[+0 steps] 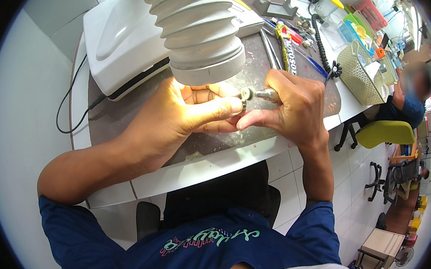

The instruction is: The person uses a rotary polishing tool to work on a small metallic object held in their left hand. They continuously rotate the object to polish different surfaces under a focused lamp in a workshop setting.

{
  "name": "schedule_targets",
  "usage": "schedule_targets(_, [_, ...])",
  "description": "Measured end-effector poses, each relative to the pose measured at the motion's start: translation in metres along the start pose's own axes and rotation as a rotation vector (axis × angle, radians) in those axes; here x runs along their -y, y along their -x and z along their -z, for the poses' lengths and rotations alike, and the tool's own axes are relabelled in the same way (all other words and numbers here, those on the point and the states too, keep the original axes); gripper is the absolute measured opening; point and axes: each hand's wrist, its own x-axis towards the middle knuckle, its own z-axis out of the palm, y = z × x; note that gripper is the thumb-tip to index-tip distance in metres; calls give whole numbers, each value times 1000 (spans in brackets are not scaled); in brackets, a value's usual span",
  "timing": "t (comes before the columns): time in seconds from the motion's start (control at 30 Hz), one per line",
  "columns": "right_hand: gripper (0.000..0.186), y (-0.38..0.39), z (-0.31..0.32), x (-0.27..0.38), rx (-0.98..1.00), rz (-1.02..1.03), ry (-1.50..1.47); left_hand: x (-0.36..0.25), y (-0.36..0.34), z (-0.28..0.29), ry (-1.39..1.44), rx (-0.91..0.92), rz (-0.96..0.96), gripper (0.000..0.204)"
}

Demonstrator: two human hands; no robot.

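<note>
My right hand (296, 104) is closed around a metal rotary handpiece (267, 95), which points left. At its tip sits a small round greyish-green wheel (247, 93). Thumb and fingers of my left hand (188, 109) pinch a small dark piece (244, 105), mostly hidden by the fingertips, so its kind cannot be made out. Wheel and piece meet or nearly meet; contact cannot be told. Just above my hands hangs the mouth of a ribbed white suction hose (208, 67), and bright light falls on my fingers.
A white machine (124, 41) with a cable stands at the table's back left. Pens and hand tools (293, 34) lie back right, beside a coiled black cord (317, 37) and a woven basket (359, 74). Farther right, another person (408, 101) sits near a green chair (385, 133).
</note>
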Motion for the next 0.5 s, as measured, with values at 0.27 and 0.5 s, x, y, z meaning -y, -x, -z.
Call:
schedule_targets(0.27, [70,0,1,0,0,29,16,0,-1,0,-16,-22,8,30])
schedule_targets(0.5, [71,-1,2,-1,16,56,45,1,-1,2,-18,1,11,35])
